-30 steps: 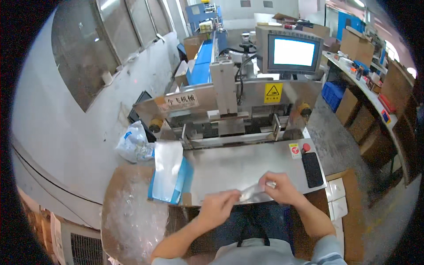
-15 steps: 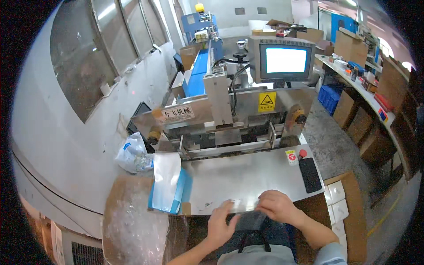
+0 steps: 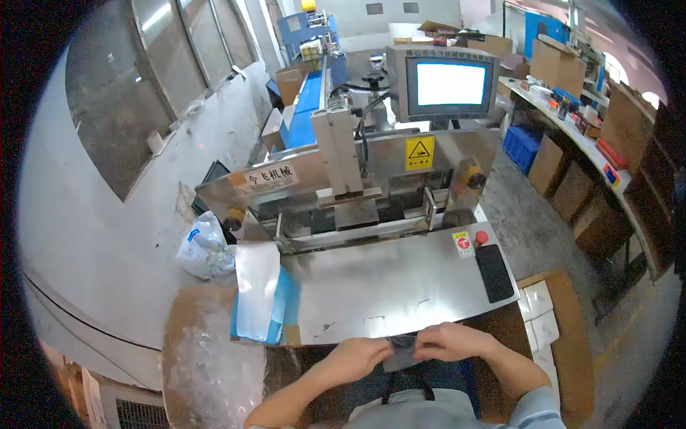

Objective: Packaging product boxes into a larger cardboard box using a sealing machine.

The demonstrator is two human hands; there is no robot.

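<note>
Just off the front edge of the metal work table (image 3: 400, 282), my two hands hold a small see-through piece, apparently a clear plastic bag (image 3: 400, 355), between them. My left hand (image 3: 357, 359) pinches its left side between thumb and fingers. On the other side my right hand (image 3: 451, 342) has its fingers closed at the right edge. The piece hangs in front of my dark clothing, so its outline and any contents are hard to make out. A light blue box (image 3: 286, 304) with a white sheet (image 3: 257, 282) over it stands at the table's left end.
Behind the table rises a metal machine with a monitor (image 3: 450, 84). A red button (image 3: 481, 237) and black phone (image 3: 494, 273) are at the table's right. Cardboard boxes flank me: left with clear plastic (image 3: 214, 357), right with small white boxes (image 3: 543, 325). A white plastic bag (image 3: 205, 247) lies left.
My hands have drawn back from the table edge toward my body. The left fingers, spread before, are now pinched on the clear piece. The view has shifted slightly.
</note>
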